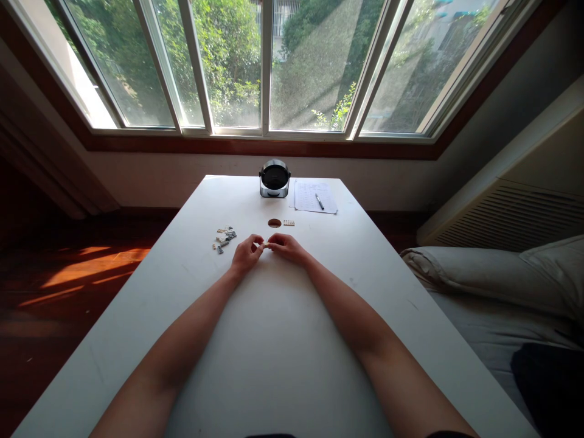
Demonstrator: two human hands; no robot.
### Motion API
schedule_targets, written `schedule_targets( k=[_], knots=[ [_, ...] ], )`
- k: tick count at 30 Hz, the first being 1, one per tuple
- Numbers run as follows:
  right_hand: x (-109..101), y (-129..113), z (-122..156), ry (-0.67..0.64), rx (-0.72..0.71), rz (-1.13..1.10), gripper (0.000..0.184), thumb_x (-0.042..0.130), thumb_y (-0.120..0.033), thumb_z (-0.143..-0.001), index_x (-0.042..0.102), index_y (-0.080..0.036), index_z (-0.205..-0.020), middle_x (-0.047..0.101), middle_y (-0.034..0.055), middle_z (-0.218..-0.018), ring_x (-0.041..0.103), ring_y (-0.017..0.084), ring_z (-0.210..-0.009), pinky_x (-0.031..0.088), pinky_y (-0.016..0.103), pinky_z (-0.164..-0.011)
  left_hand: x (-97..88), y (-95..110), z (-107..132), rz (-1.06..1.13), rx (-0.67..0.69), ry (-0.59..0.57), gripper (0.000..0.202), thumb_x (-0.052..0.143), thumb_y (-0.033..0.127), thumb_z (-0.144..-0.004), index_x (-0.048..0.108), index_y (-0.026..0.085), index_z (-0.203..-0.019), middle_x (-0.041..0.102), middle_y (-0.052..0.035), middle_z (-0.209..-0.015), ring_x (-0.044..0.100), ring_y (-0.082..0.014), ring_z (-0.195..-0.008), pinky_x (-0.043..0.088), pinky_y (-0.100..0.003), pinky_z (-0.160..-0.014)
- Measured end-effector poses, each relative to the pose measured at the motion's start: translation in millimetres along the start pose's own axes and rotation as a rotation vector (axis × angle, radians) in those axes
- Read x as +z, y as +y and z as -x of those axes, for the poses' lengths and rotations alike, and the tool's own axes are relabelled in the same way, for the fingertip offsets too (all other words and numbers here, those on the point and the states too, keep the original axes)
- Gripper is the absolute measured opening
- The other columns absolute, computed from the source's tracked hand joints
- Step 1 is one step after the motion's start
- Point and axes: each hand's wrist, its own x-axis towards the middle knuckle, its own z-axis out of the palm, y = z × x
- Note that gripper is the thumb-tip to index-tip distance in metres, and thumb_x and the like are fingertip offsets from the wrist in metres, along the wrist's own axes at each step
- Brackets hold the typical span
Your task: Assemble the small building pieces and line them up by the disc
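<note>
My left hand (246,253) and my right hand (285,247) rest on the white table (274,340), fingertips meeting at the middle. Both pinch a tiny pale piece (265,244) between them; it is too small to name. Just left of my left hand lies a small pile of tiny building pieces (224,238) in grey, white and tan. Beyond my hands lie a small round brown disc (274,223) and a small pale studded plate (289,222).
A small round black fan (274,178) stands at the table's far edge, with a written paper sheet (314,197) and a pen (320,202) to its right. A bed with a pillow (502,274) lies at the right. Windows fill the far wall.
</note>
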Motion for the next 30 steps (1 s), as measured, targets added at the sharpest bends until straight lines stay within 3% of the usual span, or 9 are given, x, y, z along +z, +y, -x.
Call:
schedule_targets(
  k=[8, 20, 30],
  knots=[
    [0.8, -0.4, -0.6, -0.016, -0.017, -0.065, 0.040, 0.068, -0.055, -0.080, 0.068, -0.018, -0.095, 0.067, 0.0030, -0.084, 0.058, 0.017, -0.076, 0.045, 0.028, -0.067, -1.8, -0.2, 0.1, -0.027, -0.025, -0.079, 0.022, 0.052, 0.039, -0.092, 0.065, 0.022, -0.094, 0.071, -0.0011, -0.086, 0.061, -0.0141, -0.069, 0.046, -0.025, -0.065],
    [0.3, 0.4, -0.9, -0.006, -0.010, -0.035, 0.038, 0.065, -0.053, -0.084, 0.070, -0.018, -0.096, 0.068, 0.0035, -0.084, 0.061, 0.018, -0.078, 0.047, 0.029, -0.071, -0.7, 3.0, 1.4, 0.002, -0.003, -0.022, 0.022, 0.058, 0.042, -0.089, 0.064, 0.022, -0.098, 0.071, -0.0020, -0.093, 0.061, -0.0131, -0.067, 0.048, -0.026, -0.066],
    [0.6, 4.4, -2.3, -0.027, -0.009, -0.117, 0.037, 0.071, -0.046, -0.078, 0.067, -0.019, -0.103, 0.068, 0.0031, -0.086, 0.061, 0.018, -0.077, 0.047, 0.029, -0.070, 0.9, -0.5, 1.1, 0.021, -0.018, -0.030, 0.023, 0.062, 0.035, -0.086, 0.062, 0.023, -0.105, 0.072, -0.0017, -0.096, 0.063, -0.0127, -0.069, 0.049, -0.025, -0.066]
  ],
)
